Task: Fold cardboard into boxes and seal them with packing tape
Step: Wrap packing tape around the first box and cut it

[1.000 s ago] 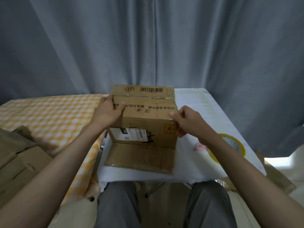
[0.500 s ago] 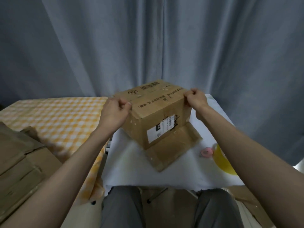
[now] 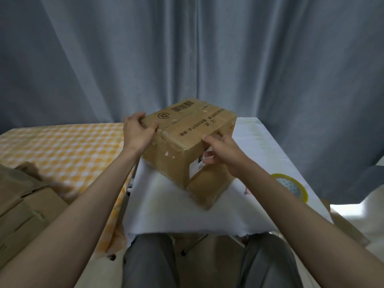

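Cardboard box sits skewed on the counter. Left hand grips its far-left corner; right hand, fingers curled, holds its near-right edge.

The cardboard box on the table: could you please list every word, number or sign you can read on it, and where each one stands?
"X2" inside a circle: top face of the cardboard box, near the left hand.
Barcode beside it on the top face: bars visible, no digits legible.
Line of printed characters along the top flap: too blurred to read.
White shipping label on the side face, by the right hand: too small to read.
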`<state>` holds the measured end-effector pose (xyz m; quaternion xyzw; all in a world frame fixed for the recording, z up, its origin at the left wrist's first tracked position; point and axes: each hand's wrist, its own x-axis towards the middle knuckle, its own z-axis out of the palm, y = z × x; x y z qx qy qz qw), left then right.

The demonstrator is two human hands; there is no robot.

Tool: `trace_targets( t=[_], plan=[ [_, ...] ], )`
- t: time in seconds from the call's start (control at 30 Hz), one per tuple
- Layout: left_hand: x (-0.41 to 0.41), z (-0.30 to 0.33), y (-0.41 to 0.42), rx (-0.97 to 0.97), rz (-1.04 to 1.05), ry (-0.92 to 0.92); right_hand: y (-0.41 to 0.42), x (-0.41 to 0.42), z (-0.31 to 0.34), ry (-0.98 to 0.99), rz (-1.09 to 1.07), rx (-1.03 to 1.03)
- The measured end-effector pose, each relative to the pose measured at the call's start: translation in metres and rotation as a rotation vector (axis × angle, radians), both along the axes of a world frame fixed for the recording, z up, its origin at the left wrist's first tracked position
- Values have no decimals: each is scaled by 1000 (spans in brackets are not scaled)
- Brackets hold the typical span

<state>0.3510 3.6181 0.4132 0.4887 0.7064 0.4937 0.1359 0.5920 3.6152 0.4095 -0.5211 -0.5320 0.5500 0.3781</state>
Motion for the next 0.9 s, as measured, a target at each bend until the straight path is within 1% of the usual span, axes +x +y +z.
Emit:
trace_targets(
  t=[0.1, 0.23, 0.3, 0.43, 0.5, 0.53, 0.63, 0.7, 0.77, 0.83, 0.9],
  plan=[
    [9, 9, -13, 71, -13, 11, 7, 4, 9, -8, -25, 99],
    [29, 8, -41, 140, -93, 54, 18, 10, 14, -39, -95, 95],
    [36, 2, -55, 177, -123, 54, 19, 17, 11, -44, -72, 91],
    [43, -10, -69, 134, -164, 114, 10, 44, 2, -12, 70, 17],
    [42, -16, -70, 95, -155, 139, 7, 64, -3, -71, 53, 16],
    [42, -19, -70, 82, -150, 158, 4, 75, -5, -157, 23, 48],
    [44, -19, -68, 98, -125, 251, -5, 114, -17, -536, -67, 153],
    [48, -16, -66, 133, -99, 354, -13, 141, -27, -818, -56, 133],
    [55, -11, -64, 153, -102, 436, -22, 162, -38, -1044, 27, 29],
    [66, -8, -63, 162, -131, 495, -32, 174, -49, -1133, 139, -64],
    [81, -6, -63, 190, -170, 522, -42, 180, -62, -1256, 257, -45]
  ],
)
